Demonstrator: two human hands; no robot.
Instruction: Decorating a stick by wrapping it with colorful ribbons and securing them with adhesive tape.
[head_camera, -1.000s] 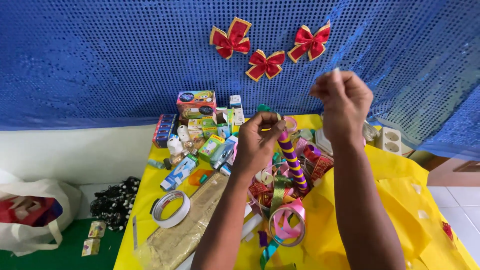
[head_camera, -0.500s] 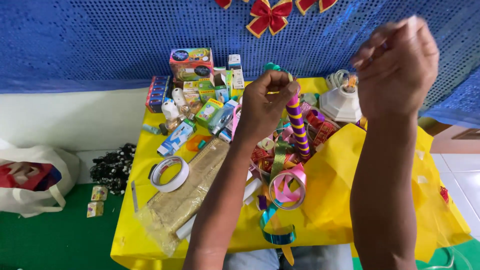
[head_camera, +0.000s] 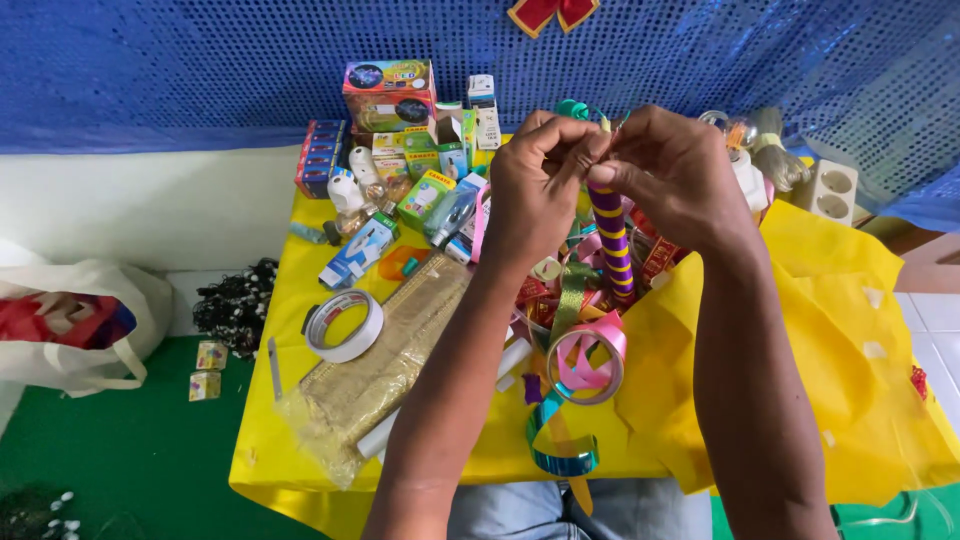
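Yellow table (head_camera: 300, 300): a striped stick (head_camera: 611, 240) is pinched at its top by left hand (head_camera: 535, 190) and right hand (head_camera: 680, 175), fingers closed; tape roll (head_camera: 343, 325) at 8 o'clock.

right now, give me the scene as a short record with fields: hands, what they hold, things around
left hand: fingers pinched at the top of the striped stick
right hand: pinching the same spot, touching the left hand
stick: purple and yellow stripes, upright, slightly tilted
below hands: ribbon coil, pink and gold
table: yellow cover
left of hands: tape roll, small boxes
backdrop: blue sequin cloth
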